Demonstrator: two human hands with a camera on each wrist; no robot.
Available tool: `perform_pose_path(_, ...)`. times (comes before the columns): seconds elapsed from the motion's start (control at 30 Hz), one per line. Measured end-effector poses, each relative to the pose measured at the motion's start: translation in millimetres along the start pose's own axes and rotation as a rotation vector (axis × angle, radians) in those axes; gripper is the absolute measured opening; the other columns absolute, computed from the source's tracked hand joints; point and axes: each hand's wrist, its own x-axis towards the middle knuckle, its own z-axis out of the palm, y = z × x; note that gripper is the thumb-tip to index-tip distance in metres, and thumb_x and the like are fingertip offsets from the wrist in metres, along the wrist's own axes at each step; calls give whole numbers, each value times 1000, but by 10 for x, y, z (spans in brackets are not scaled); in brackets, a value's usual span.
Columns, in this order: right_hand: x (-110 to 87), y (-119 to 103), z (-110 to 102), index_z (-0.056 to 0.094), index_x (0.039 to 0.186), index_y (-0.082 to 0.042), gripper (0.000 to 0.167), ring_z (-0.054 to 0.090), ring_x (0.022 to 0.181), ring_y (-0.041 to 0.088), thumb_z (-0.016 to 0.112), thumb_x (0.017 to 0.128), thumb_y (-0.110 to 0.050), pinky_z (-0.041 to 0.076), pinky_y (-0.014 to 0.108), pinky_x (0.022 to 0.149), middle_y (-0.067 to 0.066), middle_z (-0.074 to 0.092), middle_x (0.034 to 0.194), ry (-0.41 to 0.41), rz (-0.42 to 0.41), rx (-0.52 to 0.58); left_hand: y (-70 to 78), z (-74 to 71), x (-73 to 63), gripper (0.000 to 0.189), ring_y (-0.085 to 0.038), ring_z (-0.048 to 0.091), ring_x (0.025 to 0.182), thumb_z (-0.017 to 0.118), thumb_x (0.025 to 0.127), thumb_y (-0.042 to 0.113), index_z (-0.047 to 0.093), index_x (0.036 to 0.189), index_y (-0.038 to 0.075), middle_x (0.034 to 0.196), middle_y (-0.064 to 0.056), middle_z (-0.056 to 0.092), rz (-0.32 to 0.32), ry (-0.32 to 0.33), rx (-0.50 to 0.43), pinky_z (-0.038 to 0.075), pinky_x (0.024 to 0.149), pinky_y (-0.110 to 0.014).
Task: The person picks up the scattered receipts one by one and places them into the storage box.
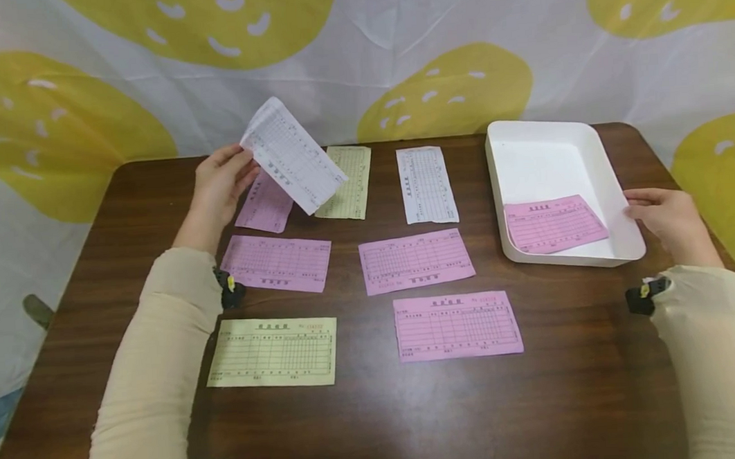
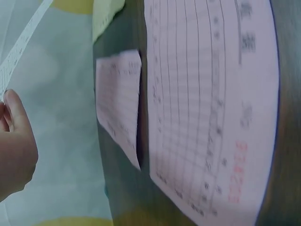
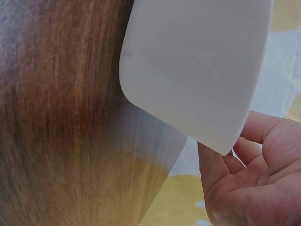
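Observation:
My left hand (image 1: 222, 185) pinches a white receipt slip (image 1: 298, 157) by its upper left corner, tilted above the table. Beneath it, a pink slip (image 1: 266, 203) and a yellow slip (image 1: 352, 182) are partly covered in the head view. At the right, my right hand (image 1: 669, 220) holds the side wall of a white plastic tray (image 1: 611, 182), its fingertips at the rim. A pink slip (image 1: 554, 224) lies inside the tray. In the right wrist view, fingers (image 3: 214, 165) meet the tray's lower corner.
Other slips lie apart on the brown table (image 1: 477, 411): a white one (image 1: 427, 185), a pink one (image 1: 276, 263), another pink one (image 1: 415, 260), a nearer pink one (image 1: 458, 326) and a yellow one (image 1: 273, 352). A patterned cloth (image 1: 381, 21) hangs behind the table.

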Motion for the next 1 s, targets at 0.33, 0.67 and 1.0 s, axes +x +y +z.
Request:
perform_pose_path(0.33, -14, -3, 17, 45, 140, -2, 53, 48, 96, 22, 49, 96, -32, 42, 25, 65, -34, 46, 71, 0, 6, -5, -215, 464, -85, 8, -8, 59, 73, 54, 94, 2, 53, 99, 8, 86, 0, 58, -103, -119, -10, 55, 67, -11)
perform_pose_path(0.67, -86, -127, 59, 37, 142, 6, 56, 43, 108, 33, 44, 98, -29, 40, 23, 73, 31, 38, 141, -25, 0, -37, -671, 1171, -264, 32, -7, 59, 69, 53, 95, 1, 48, 126, -5, 87, -2, 55, -169, -216, 70, 55, 66, -9)
perform_pose_path(1.0, -22, -67, 36, 42, 141, -1, 54, 50, 95, 14, 49, 97, -31, 44, 29, 77, -37, 42, 64, -7, 20, 17, -1007, 1788, -387, 37, -9, 59, 74, 57, 93, 0, 51, 129, -7, 87, -3, 56, -207, -224, 7, 57, 82, -19)
